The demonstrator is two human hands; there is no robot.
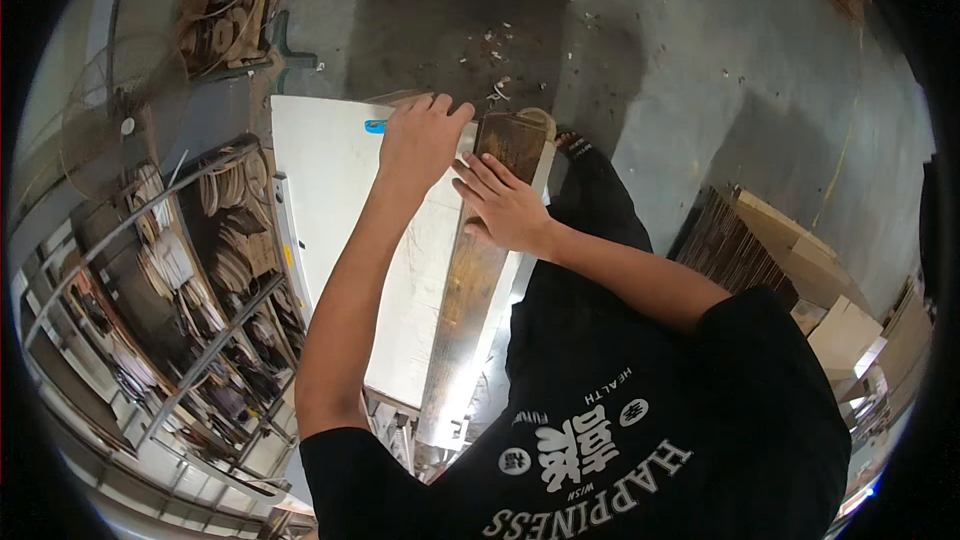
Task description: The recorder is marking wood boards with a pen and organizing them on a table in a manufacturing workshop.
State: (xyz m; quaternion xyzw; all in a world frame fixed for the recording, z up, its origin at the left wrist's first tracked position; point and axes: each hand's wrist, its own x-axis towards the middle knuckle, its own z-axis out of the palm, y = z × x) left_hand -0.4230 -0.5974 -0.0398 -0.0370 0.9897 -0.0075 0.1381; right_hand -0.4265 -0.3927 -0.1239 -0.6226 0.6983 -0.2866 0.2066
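My right hand lies with fingers stretched out on a long, worn brown wooden board that runs along the right side of a white tabletop. At the tabletop's far edge, my left hand has its fingers bent and close together. A thin brownish edge shows beside its knuckles; what the fingers hold, if anything, is hidden. Left of that hand, a small blue object lies on the white surface. Behind the far end of the board, part of a pale ring, perhaps a tape roll, shows.
A metal rack filled with curved, flat pieces stands on the left, near a large fan. More rings and pieces sit on a shelf at the far left. Stacked cardboard stands at right. Scraps litter the grey floor.
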